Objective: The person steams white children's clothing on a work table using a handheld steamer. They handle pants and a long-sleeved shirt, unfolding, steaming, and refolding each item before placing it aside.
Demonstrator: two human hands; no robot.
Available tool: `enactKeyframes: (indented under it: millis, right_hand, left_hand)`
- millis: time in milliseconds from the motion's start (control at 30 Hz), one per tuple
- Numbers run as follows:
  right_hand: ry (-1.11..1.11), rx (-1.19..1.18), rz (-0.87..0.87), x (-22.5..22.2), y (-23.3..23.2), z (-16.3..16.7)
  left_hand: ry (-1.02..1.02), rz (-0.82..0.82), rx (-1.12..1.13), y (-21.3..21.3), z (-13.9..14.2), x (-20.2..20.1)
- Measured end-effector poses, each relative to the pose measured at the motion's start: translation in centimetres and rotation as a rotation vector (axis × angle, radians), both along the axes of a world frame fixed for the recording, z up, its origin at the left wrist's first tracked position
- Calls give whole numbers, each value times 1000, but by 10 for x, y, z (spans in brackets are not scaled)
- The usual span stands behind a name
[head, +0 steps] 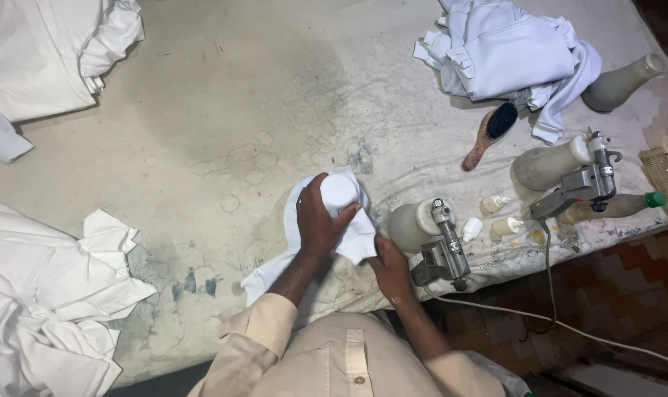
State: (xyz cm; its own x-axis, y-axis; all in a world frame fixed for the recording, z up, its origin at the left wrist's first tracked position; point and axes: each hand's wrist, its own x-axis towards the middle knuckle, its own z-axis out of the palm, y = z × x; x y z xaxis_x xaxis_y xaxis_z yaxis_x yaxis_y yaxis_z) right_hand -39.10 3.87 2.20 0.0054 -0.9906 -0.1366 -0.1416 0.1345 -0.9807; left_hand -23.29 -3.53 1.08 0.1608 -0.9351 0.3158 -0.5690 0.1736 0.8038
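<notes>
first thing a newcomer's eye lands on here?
The two hands at the table's near edge: the left hand grips a bunched white cloth, the right hand holds its lower edge. Just right of them lies a spray gun with a pale bottle. White garment piles sit at the left and far right, with a brush below the latter, on the stained table.

Left hand point(319, 220) (fingers curled), right hand point(390, 266) clenched
</notes>
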Motion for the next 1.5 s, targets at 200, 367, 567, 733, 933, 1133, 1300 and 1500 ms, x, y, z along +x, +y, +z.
enactKeyframes:
  millis: [200,367,567,733,933,1133,1300,1500]
  right_hand:
    - [325,95,-473,-84,88,-6]
    - [471,95,-305,-98,43,-18]
    - [370,160,-286,-104,39,-18]
    - [1025,-133,284,-134,122,18]
    - [744,460,18,-124,163,23]
    - [713,405,-68,-117,168,33]
    - [678,414,5,-111,165,48]
    - [698,487,-72,-105,166,54]
  left_hand:
    - [-7,-20,-117,6,-20,10]
    - [-14,-5,110,1,-7,8]
    - [-136,42,67,-5,10,13]
    - [-202,43,158,-8,5,14]
    - [-125,89,100,-4,-10,7]
    - [-110,141,166,-1,-12,3]
    - [-143,172,199,-1,-10,-1]
    - [-106,157,112,2,-8,-1]
